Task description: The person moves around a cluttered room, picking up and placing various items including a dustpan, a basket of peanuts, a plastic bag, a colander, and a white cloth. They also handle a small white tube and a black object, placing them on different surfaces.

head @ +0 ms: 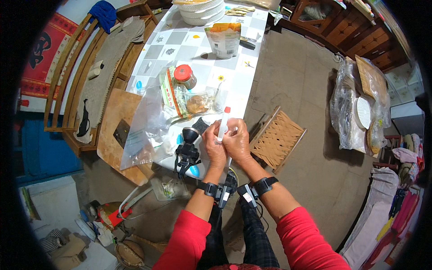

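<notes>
Both my hands meet over the near end of a table [233,84] with a checked cover. Between them a slim white tube with a red end [223,125] slants up, its lower end by my left hand's [215,146] fingers. My right hand [238,143] is curled around a small pale object [227,129], mostly hidden by the fingers. Left of my hands lies a black headlamp with straps [187,148]. A dark grey pad [201,125] is just beyond it. Farther up are a red-lidded jar [185,77] and a clear packet with brown contents [199,103].
A clear plastic bag [141,128] overhangs the table's left edge by a wooden board [114,108]. A pouch [223,42] and stacked white baskets [200,13] stand farther back. A woven stool [278,140] is to the right, a wooden bench [96,77] to the left.
</notes>
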A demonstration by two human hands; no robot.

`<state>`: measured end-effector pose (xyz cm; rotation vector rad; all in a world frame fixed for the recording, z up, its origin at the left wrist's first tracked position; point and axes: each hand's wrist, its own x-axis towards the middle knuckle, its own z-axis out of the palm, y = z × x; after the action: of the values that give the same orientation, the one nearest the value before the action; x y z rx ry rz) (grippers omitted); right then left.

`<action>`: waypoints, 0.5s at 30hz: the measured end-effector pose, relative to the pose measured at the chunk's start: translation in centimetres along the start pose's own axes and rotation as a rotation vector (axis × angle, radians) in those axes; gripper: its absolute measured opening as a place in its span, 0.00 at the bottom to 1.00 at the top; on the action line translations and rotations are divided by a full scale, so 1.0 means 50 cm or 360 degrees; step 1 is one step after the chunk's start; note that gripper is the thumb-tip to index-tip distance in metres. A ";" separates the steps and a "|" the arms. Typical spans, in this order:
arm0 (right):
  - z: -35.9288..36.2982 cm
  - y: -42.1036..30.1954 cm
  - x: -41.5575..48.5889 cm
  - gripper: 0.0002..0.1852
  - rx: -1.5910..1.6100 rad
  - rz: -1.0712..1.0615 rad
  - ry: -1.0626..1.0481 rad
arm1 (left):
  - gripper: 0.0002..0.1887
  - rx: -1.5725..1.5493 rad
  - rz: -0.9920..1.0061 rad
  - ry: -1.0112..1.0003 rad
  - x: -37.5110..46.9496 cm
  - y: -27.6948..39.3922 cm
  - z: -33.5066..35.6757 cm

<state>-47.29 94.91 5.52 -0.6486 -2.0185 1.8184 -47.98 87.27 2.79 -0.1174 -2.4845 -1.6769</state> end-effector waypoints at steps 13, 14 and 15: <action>-0.052 0.003 0.016 0.17 -0.0219 -0.0277 -0.0512 | 0.22 0.0146 0.0130 -0.0088 0.000 0.000 -0.011; -0.043 0.004 0.013 0.16 -0.0241 -0.0247 -0.0454 | 0.22 0.0109 0.0147 -0.0079 -0.001 0.000 -0.010; -0.037 0.004 0.006 0.15 -0.0203 -0.0282 -0.0333 | 0.22 0.0090 0.0188 -0.0048 -0.001 -0.001 -0.009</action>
<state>-46.52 96.63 5.55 -0.3101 -2.2621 1.7260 -47.90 86.81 2.91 -0.2796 -2.4905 -1.5688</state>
